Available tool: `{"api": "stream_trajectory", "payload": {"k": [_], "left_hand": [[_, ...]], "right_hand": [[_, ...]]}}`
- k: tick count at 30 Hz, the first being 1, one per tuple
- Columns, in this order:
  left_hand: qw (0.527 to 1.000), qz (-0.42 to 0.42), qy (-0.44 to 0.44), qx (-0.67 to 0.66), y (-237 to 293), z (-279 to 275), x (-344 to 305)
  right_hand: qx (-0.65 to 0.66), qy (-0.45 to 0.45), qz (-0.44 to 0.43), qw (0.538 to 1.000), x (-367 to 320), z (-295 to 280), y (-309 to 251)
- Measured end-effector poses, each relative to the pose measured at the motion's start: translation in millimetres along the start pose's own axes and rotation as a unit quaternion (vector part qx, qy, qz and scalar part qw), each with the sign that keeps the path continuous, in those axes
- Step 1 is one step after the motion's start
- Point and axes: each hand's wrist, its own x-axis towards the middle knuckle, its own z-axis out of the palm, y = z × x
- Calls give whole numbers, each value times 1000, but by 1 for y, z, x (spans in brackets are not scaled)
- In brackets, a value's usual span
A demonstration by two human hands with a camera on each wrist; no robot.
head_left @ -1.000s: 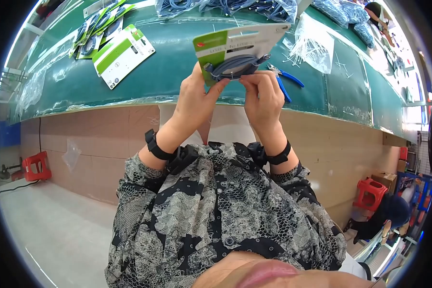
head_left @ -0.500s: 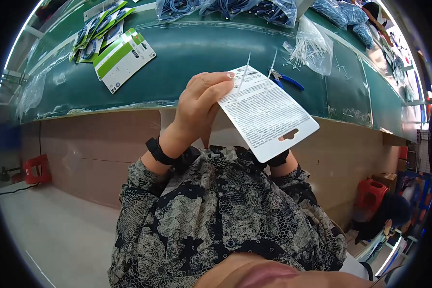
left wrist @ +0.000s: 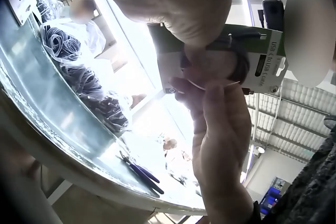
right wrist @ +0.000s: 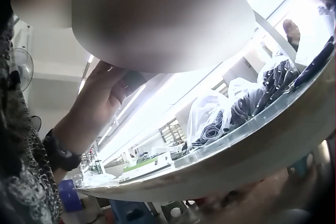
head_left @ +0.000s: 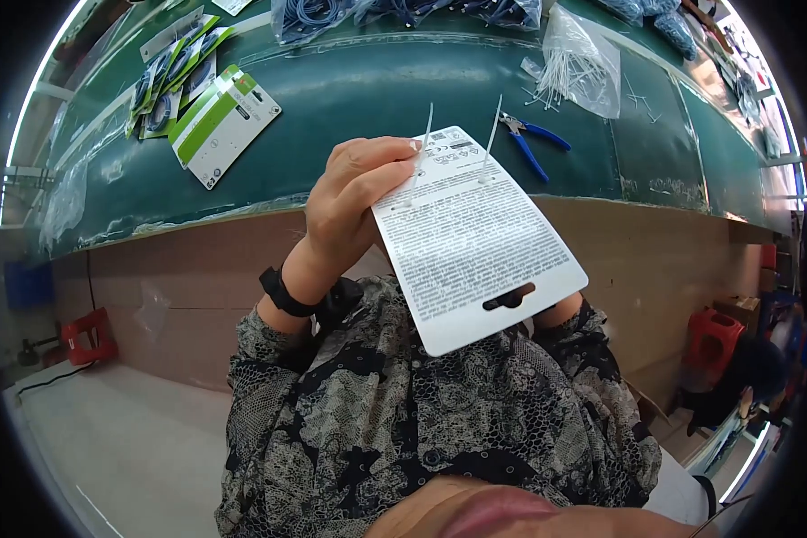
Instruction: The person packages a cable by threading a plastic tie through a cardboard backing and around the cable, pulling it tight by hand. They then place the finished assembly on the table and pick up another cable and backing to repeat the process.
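Observation:
The cardboard package [head_left: 484, 251] is tilted, its printed back facing up in the head view. Two white cable ties [head_left: 428, 134] stick up through its far part. My left hand [head_left: 345, 193] grips its left edge, fingers on the back. In the left wrist view the green and white front [left wrist: 265, 61] shows a dark coiled cable [left wrist: 242, 64]. There my right hand [left wrist: 220, 140] has its curled fingers at the coil, beside a thin white strip; the package hides this hand in the head view. In the right wrist view my left hand [right wrist: 100, 95] is partly blurred out.
Blue-handled cutters [head_left: 533, 143] lie right of the package on the green table [head_left: 332, 99]. Behind them is a bag of white ties [head_left: 578, 67]. At the left are a flat card [head_left: 224, 125] and a pile of packaged cables [head_left: 175, 76]. Bagged cables [head_left: 309, 18] are at the back.
The package has turned over from its cable side to its printed back and come nearer my body. The right hand has passed out of sight behind it; the left keeps its grip.

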Motion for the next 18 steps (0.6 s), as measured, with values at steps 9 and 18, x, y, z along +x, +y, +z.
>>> {"api": "stream_trajectory", "payload": {"k": [9,18], "left_hand": [[1000,0,-6,-23,-3,-6,6],[1000,6,-26,-13,1,-12,5]], "right_hand": [[-13,-35,-34,999,27,5,-22],[-54,-89,-54,993,49,31,-30]]}}
